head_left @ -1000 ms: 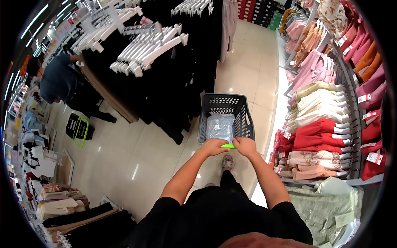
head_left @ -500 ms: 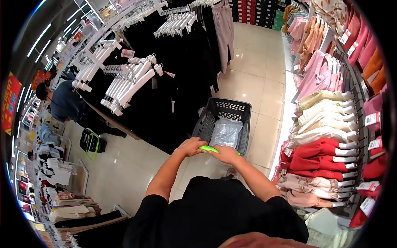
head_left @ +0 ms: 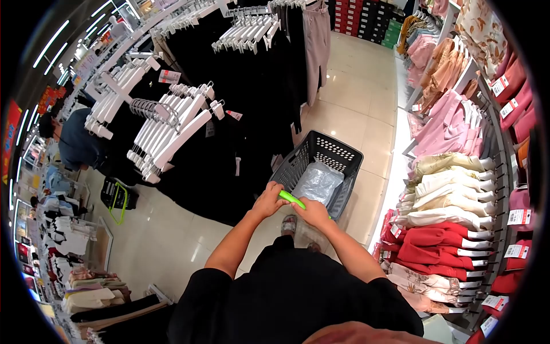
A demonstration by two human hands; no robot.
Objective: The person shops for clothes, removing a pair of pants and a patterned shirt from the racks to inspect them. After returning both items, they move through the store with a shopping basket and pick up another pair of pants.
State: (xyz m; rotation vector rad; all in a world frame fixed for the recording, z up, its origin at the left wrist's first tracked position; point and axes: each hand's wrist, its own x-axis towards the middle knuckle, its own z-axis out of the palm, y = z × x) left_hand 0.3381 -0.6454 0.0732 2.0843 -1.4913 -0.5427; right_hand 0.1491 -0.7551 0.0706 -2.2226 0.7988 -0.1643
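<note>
A dark grey shopping basket (head_left: pixel 350 172) with perforated walls is on the floor just ahead of me. Its bright green handle (head_left: pixel 292 199) is tilted up toward my body. My left hand (head_left: pixel 268 200) is wrapped around the handle's left part, while my right hand (head_left: pixel 313 212) grips it farther right. Inside the basket lies a package in clear, shiny plastic (head_left: pixel 318 182); what it contains I cannot make out.
Black trousers (head_left: pixel 229 109) on white hangers (head_left: pixel 172 126) crowd close on the left. Along the right runs a rack of red garments (head_left: pixel 435 249) and cream garments (head_left: pixel 452 189). A person in dark clothes (head_left: pixel 80 137) bends near another basket (head_left: pixel 118 195). Stacked shoeboxes (head_left: pixel 366 20) stand ahead.
The basket has turned slightly and shifted right in view, with both hands still on its handle. The racks have come nearer, and one of my feet now shows below the handle.
</note>
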